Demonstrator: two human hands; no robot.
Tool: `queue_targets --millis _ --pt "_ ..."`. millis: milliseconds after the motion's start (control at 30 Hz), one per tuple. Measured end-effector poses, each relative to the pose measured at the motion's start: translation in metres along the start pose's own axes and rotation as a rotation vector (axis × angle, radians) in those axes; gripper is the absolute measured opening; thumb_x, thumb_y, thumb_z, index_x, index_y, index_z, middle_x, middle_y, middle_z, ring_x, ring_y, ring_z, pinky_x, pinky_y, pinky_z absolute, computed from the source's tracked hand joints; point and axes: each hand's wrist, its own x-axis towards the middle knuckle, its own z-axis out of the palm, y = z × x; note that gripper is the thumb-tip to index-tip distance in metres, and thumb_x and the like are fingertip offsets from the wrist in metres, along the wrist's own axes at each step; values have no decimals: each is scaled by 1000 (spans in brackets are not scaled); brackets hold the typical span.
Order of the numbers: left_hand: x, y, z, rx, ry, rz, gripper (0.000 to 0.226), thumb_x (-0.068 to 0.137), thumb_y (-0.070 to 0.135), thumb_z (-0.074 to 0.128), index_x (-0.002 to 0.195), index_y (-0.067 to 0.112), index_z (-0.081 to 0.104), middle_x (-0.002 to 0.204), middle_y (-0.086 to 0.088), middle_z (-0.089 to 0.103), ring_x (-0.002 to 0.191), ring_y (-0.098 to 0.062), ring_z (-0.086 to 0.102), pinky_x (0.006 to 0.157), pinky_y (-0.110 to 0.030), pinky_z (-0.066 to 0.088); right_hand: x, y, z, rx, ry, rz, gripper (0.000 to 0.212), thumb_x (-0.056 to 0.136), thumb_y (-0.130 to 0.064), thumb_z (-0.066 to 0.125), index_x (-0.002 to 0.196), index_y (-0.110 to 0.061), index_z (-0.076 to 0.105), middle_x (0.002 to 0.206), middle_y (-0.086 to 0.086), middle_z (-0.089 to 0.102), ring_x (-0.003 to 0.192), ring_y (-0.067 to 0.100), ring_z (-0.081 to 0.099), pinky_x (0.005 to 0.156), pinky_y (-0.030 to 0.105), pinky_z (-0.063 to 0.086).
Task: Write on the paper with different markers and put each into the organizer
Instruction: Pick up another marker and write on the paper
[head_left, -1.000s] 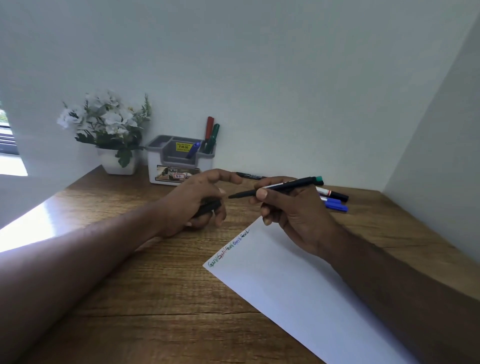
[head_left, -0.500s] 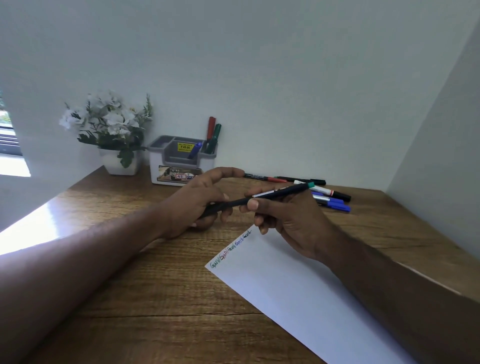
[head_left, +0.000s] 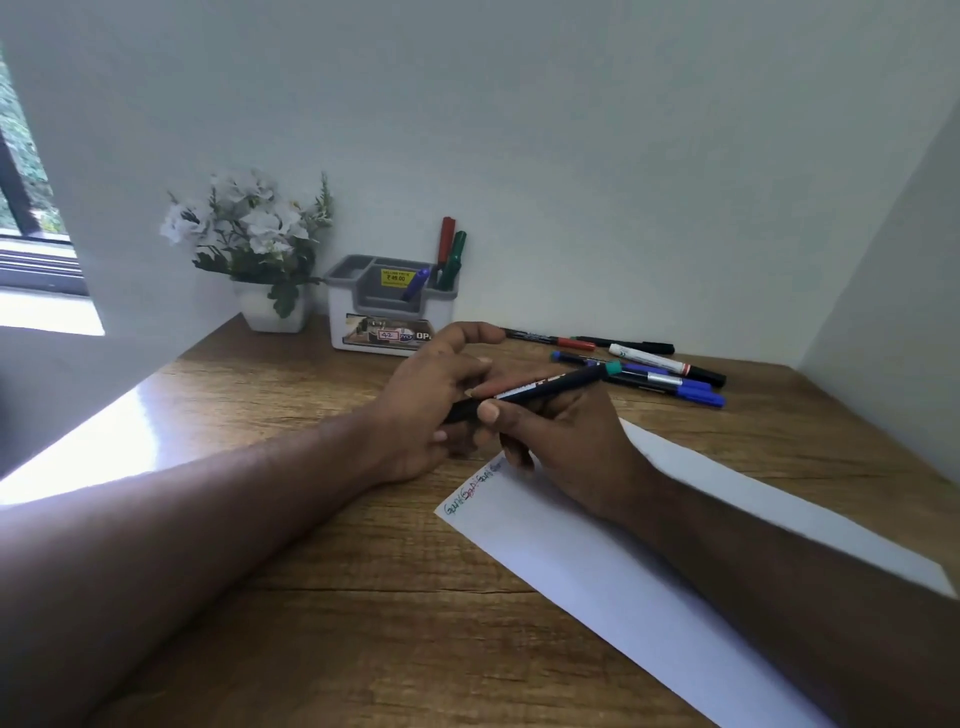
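1. The wooden table (head_left: 322, 597) fills the bottom of the frame. Both arms hide big parts of it.
2. The white paper (head_left: 597, 561) lies slanted at the lower right. The right arm covers part of it, and the bottom edge of the frame cuts it off. The small colored writing (head_left: 470, 491) at its top corner is too tiny to read.
3. The left hand (head_left: 431, 405) is in the middle of the frame. Its fingers curl around the dark front end of the marker. That end is hidden, so I cannot tell if a cap is on it.
4. The right hand (head_left: 561, 436) is just beside it, touching it. Its thumb and fingers pinch the black marker (head_left: 550, 387), which has a green back end.
5. The gray and white organizer (head_left: 389, 306) stands at the back, upper middle, with a red, a green and a blue marker in it.
6. Loose markers (head_left: 654, 369) lie on the table right of it, overlapping.
7. A pot of white flowers (head_left: 249, 234) stands left of the organizer.
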Motion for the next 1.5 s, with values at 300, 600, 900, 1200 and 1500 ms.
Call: queue_targets --millis 300,600,900,1200,1500 --pt "23 12 -44 196 329 180 16 98 16 46 106 18 60 84 -5 66 68 -18 59 56 -32 45 18 -10 -33 -405 -179 -62 41 88 6 57 122 -17 62 99 4 68 79 14 66 66 28 56" --pt "42 12 -100 303 639 223 25 85 -3 52 80 21 59 86 -9 61 77 -20 56 61 -31 49 121 -43 -12 -623 227 -332 35 89 -4 63 122 -15 66 100 -3 70 90 3 64 91 30 53" --pt "48 8 -103 335 649 249 23 87 0 53 87 22 59 86 -3 60 78 -19 58 72 -39 55 178 -38 51 -859 22 -420 65 88 -2 56 143 -31 34 95 10 69 78 28 66 76 44 55" --pt "49 7 -106 362 666 240 26 86 0 52 82 25 59 80 4 58 81 -17 59 84 -43 55 208 -28 83 -767 12 -364 40 88 -4 58 122 -24 57 100 9 71 87 22 69 82 39 55" --pt "45 10 -103 360 648 231 22 88 0 49 86 20 60 80 0 59 70 -18 57 70 -38 55 187 -24 64 -859 -188 -189 47 79 -15 74 125 -21 63 129 -4 61 117 8 53 91 11 36"
